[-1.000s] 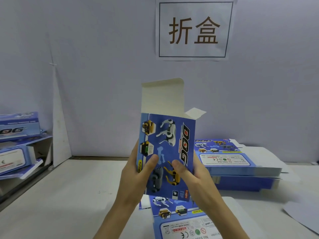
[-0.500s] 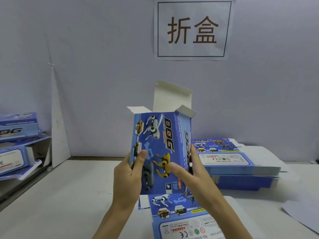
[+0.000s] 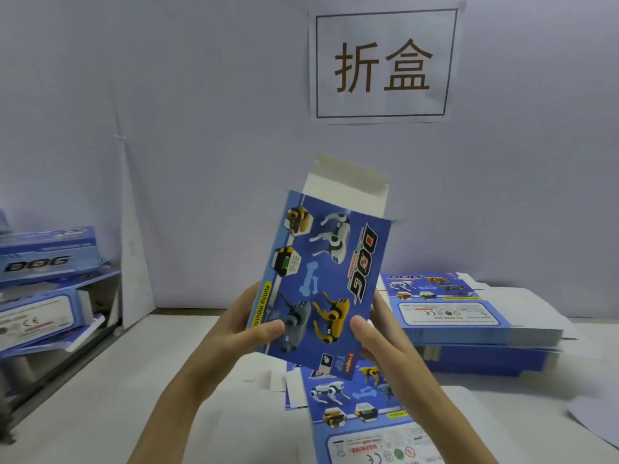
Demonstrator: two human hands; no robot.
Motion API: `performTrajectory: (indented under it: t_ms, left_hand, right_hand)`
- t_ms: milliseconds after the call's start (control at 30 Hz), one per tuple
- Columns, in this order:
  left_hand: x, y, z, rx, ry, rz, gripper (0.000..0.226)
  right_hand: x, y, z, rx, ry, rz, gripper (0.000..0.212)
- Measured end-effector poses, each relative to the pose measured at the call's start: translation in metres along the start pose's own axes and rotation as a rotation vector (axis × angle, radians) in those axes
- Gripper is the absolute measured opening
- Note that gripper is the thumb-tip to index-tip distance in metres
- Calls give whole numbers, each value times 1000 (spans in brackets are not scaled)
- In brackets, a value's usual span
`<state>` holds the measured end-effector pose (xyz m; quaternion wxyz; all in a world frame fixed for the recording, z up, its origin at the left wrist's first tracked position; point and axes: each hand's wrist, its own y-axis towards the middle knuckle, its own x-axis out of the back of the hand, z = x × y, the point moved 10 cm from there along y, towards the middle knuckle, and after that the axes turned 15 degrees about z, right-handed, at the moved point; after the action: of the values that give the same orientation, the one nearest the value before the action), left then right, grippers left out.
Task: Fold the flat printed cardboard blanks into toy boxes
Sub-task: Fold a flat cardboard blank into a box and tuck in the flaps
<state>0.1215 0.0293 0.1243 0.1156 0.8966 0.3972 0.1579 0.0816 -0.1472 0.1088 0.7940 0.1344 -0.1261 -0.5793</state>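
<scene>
A blue printed toy box (image 3: 321, 279) with robot dogs and "DOG" lettering is held upright in front of me, tilted to the right, its white top flap (image 3: 348, 185) standing open. My left hand (image 3: 241, 326) grips its lower left edge, thumb on the printed face. My right hand (image 3: 378, 336) grips the lower right edge, thumb on the front and fingers behind. Under my hands a flat blank (image 3: 365, 416) lies on the white table (image 3: 100, 396).
A stack of flat blue blanks (image 3: 469, 319) sits at the right by the wall. Folded boxes (image 3: 43, 259) are piled at the left edge. A paper sign (image 3: 385, 65) hangs on the wall. A loose white sheet (image 3: 596, 420) lies far right.
The box turned from showing its front and side panel to facing me broadside, and tilted right. Both hands shifted their hold with it; the side flaps no longer stick out.
</scene>
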Motion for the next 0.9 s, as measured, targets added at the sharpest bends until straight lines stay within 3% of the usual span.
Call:
performTrajectory:
  t_ms: [167,267,300,367,433,500,533,633,733,800,900]
  left_hand:
    - [57,-23,-5,-27,-144,-194,64]
    - [130,-41,-38,-236,-313,-512,28]
    - [156,-50,-53,-343,-403,-622,25]
    - [194,-62,-78,-507,-528,-756,49]
    - [199,-53,-82,-442,-458,-767,65]
    - [168,-25,-58,-172,-203,-659,67]
    - [142,-9,-38,-24,-35,-560,59]
    - [46,26,44,359,429,-104,39]
    - [-36,30,128,646,601,320,58]
    - [-57,35,147,695,703,353,71]
    - [-52,39,149,717,844,234,83]
  right_hand:
    - [-1,10,-18,-104,-67,-3,56]
    - [-6,13,-24,-130,-89,21,52]
    - [-8,15,-25,-137,-83,28,51]
    - [-15,16,-27,-151,-59,47,47]
    - [-23,17,-27,-153,-61,68,54]
    - [-26,16,-29,-164,-114,88,67]
    - [-26,14,-31,-174,-157,94,62]
    - [-24,9,-37,-230,-279,122,49]
    - [-18,7,-39,-306,-408,143,24]
    - [-8,3,-44,-375,-518,152,18]
    - [7,-5,-58,-506,-678,154,30]
